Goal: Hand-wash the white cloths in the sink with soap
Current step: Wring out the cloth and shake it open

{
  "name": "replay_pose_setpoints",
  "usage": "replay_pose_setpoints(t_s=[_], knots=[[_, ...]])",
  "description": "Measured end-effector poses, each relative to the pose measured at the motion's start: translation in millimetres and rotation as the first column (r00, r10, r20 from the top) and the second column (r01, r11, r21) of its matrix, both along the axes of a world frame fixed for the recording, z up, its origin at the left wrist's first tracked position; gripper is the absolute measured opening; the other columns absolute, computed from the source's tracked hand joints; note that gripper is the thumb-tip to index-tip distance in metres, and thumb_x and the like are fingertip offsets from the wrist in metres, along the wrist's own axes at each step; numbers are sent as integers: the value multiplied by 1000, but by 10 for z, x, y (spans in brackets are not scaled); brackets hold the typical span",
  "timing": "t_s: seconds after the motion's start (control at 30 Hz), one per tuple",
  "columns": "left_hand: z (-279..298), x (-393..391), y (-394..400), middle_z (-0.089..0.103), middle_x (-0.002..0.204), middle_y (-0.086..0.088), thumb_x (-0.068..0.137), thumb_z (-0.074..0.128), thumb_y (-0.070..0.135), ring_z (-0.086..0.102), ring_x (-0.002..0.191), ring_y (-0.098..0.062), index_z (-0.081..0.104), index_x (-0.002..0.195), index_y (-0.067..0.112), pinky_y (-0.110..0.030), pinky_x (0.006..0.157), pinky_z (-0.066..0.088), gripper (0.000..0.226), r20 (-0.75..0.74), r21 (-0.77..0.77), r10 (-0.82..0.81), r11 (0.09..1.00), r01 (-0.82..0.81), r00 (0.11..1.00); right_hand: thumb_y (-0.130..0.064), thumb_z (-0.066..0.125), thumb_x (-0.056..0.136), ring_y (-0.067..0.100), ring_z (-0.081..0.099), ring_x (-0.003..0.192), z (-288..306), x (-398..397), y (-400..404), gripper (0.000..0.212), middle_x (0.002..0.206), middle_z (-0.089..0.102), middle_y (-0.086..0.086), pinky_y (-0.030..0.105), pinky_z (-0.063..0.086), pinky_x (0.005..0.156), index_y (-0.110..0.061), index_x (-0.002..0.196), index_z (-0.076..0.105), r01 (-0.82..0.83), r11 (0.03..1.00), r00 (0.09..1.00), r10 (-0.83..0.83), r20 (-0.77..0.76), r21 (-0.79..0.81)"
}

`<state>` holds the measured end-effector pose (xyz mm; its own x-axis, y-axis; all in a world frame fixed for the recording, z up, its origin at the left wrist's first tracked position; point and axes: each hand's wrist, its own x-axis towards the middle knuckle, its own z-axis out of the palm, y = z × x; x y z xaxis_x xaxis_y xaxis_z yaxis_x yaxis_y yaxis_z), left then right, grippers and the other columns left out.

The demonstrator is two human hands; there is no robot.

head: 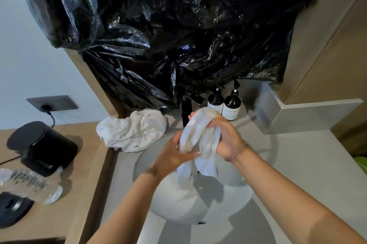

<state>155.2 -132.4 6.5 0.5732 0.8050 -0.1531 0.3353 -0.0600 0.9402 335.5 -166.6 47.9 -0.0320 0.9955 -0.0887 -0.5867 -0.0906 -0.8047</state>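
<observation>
1. Head view, the hands: the left hand and the right hand are both closed around one white cloth, held bunched between them above the round sink. The left hand clamps the near side of the bundle and the right hand wraps the far right side; the loose tails of the cloth hang down toward the basin.

2. Head view, the cloth in hand: it looks wet and clings in folds. The pose of the hands suggests rubbing or wringing; I cannot tell which, nor whether soap is already on it, since no lather shows clearly.

3. Head view, the other cloth: a second white cloth lies crumpled on the counter, at the far left edge of the sink, just left of the black tap. Whether it is washed or waiting cannot be told from here.

4. Head view, the soap: two dark pump bottles stand at the far side of the sink, just behind the hands and right of the tap. No water is seen running.

5. Head view, surroundings: black plastic sheeting covers the wall above the sink. On the wooden ledge to the left sit a black kettle and a clear plastic bottle lying on its side.

6. Judgement of progress: the task seems midway. One cloth is being worked by hand over the sink; it probably needs rinsing yet, and the cloth on the counter may need its turn.
</observation>
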Motion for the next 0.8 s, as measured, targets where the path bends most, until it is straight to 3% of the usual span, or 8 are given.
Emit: replay_pose_setpoints(t_s=[0.13,0.23,0.37,0.47,0.53,0.63,0.7,0.8], knots=[[-132,-64,-118,58,121,15,75,84,25,52,108,14,47,125,29,-4,82,43,63,-17,-19,53,998,-54,998,-19,39,92,25,66,89,-8,-97,26,34,92,67,13,34,56,79,-2,100,67,8,999,993,-13,-113,-39],[-297,-95,-159,58,117,17,77,82,32,54,106,5,47,118,34,-10,78,45,54,-57,-72,81,994,-85,995,-15,33,95,24,66,91,43,-124,17,36,94,68,12,34,55,81,-3,102,66,14,999,989,-18,-147,-32],[-274,-131,-94,64,103,12,88,71,30,61,92,-5,58,105,31,-13,71,47,22,-42,-165,138,976,-143,990,-13,46,81,26,64,92,74,12,1,32,93,66,14,35,55,81,0,104,63,21,1000,998,-22,-52,-22],[-75,-289,4,73,91,2,85,72,24,68,85,-18,69,99,26,-29,73,53,14,89,-175,207,966,-190,974,-8,56,67,31,63,95,-106,257,-29,39,93,65,17,38,51,85,1,104,63,144,984,972,-119,203,-109],[82,-393,118,74,94,-10,72,73,30,69,89,-29,72,102,16,-45,82,54,33,174,-211,238,957,-200,956,-8,62,63,27,65,96,-255,410,-130,40,93,70,11,38,49,89,-7,102,67,200,967,888,-110,446,-161],[364,-366,273,73,101,-17,75,67,23,68,96,-35,72,103,12,-49,87,51,30,219,-179,145,978,-106,965,-18,69,64,5,64,78,-447,427,-304,37,84,70,-2,26,47,78,-13,100,66,43,978,678,120,725,-202],[512,-261,317,74,97,-9,76,64,19,70,93,-25,73,100,12,-41,84,53,26,182,-91,45,995,-29,982,-22,76,70,-6,59,67,-556,344,-371,27,79,65,-6,13,44,67,-20,92,61,1,963,508,233,829,-271],[639,-81,267,73,90,3,84,60,1,68,86,-8,70,98,6,-19,75,50,18,184,17,-135,991,134,974,-13,77,79,7,59,81,-693,252,-382,28,87,59,-7,6,40,62,-24,91,54,38,948,470,262,843,-315]])
